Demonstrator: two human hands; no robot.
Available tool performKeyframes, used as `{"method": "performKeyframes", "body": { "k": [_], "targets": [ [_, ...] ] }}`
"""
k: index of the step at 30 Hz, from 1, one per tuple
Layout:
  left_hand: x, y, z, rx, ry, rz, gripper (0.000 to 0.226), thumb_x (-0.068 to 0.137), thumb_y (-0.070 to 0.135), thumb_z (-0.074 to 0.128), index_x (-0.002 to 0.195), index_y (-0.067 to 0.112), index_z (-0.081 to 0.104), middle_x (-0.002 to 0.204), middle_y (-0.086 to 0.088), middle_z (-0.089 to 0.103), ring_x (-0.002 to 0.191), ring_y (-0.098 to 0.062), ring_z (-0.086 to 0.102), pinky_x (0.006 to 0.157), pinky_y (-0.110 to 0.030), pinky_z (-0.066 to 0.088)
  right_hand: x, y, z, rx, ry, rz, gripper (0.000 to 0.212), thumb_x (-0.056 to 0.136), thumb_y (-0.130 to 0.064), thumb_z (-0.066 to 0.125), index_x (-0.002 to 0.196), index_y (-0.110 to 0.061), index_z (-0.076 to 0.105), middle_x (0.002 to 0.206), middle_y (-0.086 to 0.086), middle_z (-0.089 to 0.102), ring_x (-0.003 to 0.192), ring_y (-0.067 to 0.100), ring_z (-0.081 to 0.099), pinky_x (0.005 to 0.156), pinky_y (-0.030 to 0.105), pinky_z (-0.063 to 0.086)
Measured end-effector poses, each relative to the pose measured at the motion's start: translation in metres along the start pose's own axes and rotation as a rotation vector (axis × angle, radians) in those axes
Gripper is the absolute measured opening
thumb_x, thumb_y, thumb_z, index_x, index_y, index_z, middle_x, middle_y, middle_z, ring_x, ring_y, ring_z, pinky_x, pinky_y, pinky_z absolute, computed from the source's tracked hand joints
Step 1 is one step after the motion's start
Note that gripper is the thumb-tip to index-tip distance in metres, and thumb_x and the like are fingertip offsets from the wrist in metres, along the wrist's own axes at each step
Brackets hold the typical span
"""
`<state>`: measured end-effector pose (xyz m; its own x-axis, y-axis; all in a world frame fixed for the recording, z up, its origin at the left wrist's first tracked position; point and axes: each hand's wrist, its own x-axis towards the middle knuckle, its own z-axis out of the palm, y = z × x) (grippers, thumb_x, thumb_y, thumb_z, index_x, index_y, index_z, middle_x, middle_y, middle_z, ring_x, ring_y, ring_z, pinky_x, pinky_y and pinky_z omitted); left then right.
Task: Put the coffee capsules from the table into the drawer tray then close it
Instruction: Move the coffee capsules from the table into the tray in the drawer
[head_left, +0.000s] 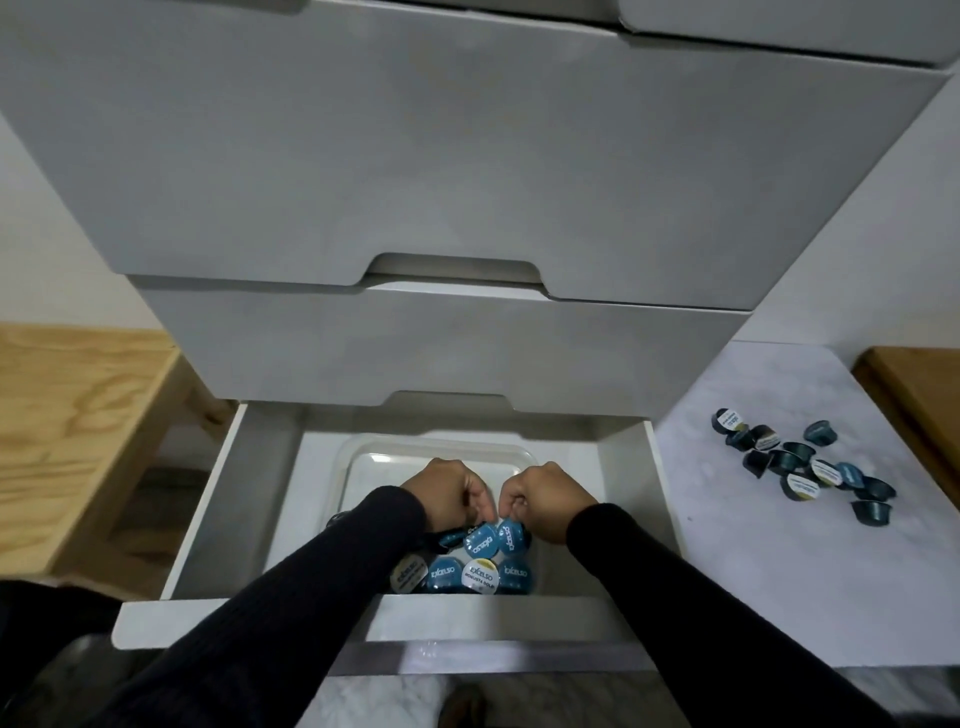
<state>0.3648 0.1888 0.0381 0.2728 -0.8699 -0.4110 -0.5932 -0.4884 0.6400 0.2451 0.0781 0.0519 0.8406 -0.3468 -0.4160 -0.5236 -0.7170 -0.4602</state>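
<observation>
The bottom drawer (249, 621) of a white cabinet stands pulled out. Inside it lies a clear plastic tray (363, 453), with several blue- and white-lidded coffee capsules (444, 574) at its near end. Both hands hover over the tray, fingers curled downward. My left hand (447, 493) pinches the rim of a blue-lidded capsule (480, 541). Close beside it, my right hand (545, 499) pinches another blue-lidded capsule (513, 536). Several dark capsules (810, 467) lie scattered on the marbled table top (753, 571) to the right of the drawer.
Two shut drawers (415, 343) overhang the back of the open one. A wooden bench (78, 415) stands on the left and a wooden board (914, 395) at the far right. My dark sleeves cross the drawer's front panel.
</observation>
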Motion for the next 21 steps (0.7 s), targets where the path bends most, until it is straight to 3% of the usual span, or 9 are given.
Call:
{"method": "performKeyframes", "body": {
  "k": [12,18,21],
  "targets": [
    [-0.0034,0.0008,0.0019,-0.008,0.026,0.000,0.024,0.077,-0.001,0.062,0.081,0.019,0.074,0.067,0.019,0.060,0.067,0.005,0.055,0.065,-0.007,0.041,-0.0001,0.0017,0.0026,-0.006,0.017,0.016,0.028,0.078,-0.001,0.047,0.088,-0.012,0.071,0.096,0.007,0.071,0.089,0.020,0.062,0.076,0.021,0.046],
    [-0.0034,-0.0022,0.0044,0.002,0.040,-0.010,0.023,0.076,-0.003,0.066,0.083,0.018,0.073,0.071,0.017,0.063,0.071,0.004,0.059,0.069,-0.006,0.045,-0.0034,0.0007,0.0027,-0.056,0.021,-0.014,0.028,0.082,-0.004,0.050,0.102,-0.013,0.068,0.104,0.007,0.069,0.099,0.022,0.060,0.084,0.024,0.045],
    [-0.0067,0.0009,0.0033,0.035,0.033,-0.019,0.020,0.078,0.002,0.065,0.091,0.017,0.071,0.082,0.010,0.067,0.079,-0.003,0.061,0.076,-0.011,0.044,-0.0064,-0.0011,0.0023,-0.117,0.013,-0.039,0.028,0.085,-0.014,0.055,0.112,-0.014,0.062,0.118,0.006,0.062,0.108,0.023,0.055,0.091,0.028,0.043]
  ]
}}
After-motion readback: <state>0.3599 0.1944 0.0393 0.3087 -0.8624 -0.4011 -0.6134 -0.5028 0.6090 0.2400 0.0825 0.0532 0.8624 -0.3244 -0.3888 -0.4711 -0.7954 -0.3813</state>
